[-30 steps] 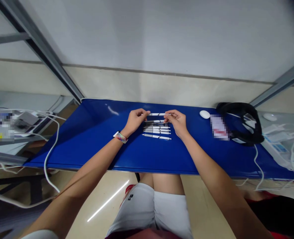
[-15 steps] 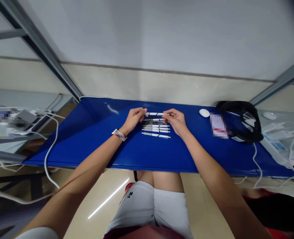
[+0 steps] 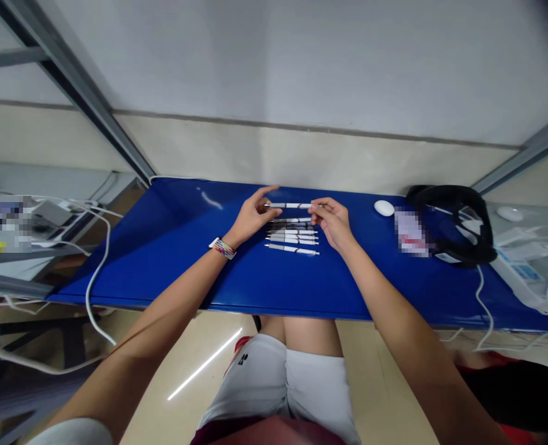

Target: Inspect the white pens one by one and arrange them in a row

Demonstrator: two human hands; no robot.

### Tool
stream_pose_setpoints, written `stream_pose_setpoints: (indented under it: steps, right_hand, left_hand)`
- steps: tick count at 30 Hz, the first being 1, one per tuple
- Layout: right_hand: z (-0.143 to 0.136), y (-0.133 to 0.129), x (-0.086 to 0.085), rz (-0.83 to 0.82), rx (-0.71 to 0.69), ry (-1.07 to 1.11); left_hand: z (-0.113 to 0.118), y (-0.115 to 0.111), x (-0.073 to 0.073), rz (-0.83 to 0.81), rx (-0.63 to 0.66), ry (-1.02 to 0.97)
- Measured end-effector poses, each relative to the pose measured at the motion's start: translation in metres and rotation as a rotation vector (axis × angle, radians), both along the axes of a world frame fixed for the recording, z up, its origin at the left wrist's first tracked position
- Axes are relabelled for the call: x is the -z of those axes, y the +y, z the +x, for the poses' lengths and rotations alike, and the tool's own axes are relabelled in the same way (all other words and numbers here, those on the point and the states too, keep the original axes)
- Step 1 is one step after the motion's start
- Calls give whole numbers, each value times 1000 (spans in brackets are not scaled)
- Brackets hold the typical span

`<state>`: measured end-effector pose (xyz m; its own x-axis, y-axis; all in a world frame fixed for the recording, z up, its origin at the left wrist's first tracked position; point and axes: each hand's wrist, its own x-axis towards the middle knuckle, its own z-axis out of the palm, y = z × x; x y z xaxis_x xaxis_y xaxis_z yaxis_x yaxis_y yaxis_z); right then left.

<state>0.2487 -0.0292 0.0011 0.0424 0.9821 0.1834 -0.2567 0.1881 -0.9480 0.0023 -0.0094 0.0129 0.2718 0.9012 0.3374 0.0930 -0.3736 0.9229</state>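
Crosswise, a white pen (image 3: 294,206) bridges the gap: the right hand (image 3: 333,225) pinches one end; the left hand (image 3: 250,219) spreads around the other, whether gripping I cannot tell

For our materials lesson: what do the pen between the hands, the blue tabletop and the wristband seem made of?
Pen: probably smooth plastic, from its even white barrel.
Blue tabletop: glossy, given its light reflection; perhaps laminate or plastic sheet.
Wristband: perhaps matt woven fabric, judging by its multicoloured pattern.
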Motion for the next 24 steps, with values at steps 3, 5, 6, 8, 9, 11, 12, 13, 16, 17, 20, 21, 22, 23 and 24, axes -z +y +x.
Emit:
stream_pose_setpoints:
  steps: [3, 5, 6, 8, 9, 11, 12, 13, 16, 17, 20, 21, 22, 23, 24]
  right_hand:
    - [0, 0, 0, -5, 3, 21]
    - [-1, 0, 1, -6, -5, 29]
    - [0, 1, 1, -8, -7, 27]
    - [0, 1, 1, -16, 3, 18]
    - [0, 1, 1, -21, 10, 13]
    - [0, 1, 2, -26, 15, 8]
    - [0, 1, 2, -24, 12, 9]
    - [0, 1, 2, -20, 9, 13]
    - [0, 1, 2, -19, 17, 16]
    - [0, 2, 3, -26, 26, 15]
    - [1, 3, 3, -46, 44, 16]
    - [2, 3, 3, -46, 44, 19]
    - [2, 3, 3, -43, 43, 21]
    - [3, 3, 3, -39, 44, 25]
    - [4, 3, 2, -37, 45, 34]
  left_hand:
    - [0, -1, -2, 24, 3, 31]
    - [0, -2, -2, 17, -3, 59]
    - [-1, -3, -3, 13, 3, 58]
    - [-1, -3, -3, 19, 17, 32]
    - [-1, -2, -3, 27, 14, 34]
    - [-1, -2, -2, 42, -30, 71]
    - [-1, -2, -2, 46, -51, 88]
    - [-1, -1, -2, 46, -65, 91]
    - [-1, 1, 0, 30, -26, 12]
    - [-1, 2, 1, 25, -3, -10]
    - [-4, 4, 4, 32, 2, 34]
    - [-4, 5, 4, 35, -21, 65]
    - [-5, 6, 5, 34, -50, 91]
    - [-6, 7, 5, 29, -76, 107]
    - [-6, 8, 6, 20, -94, 106]
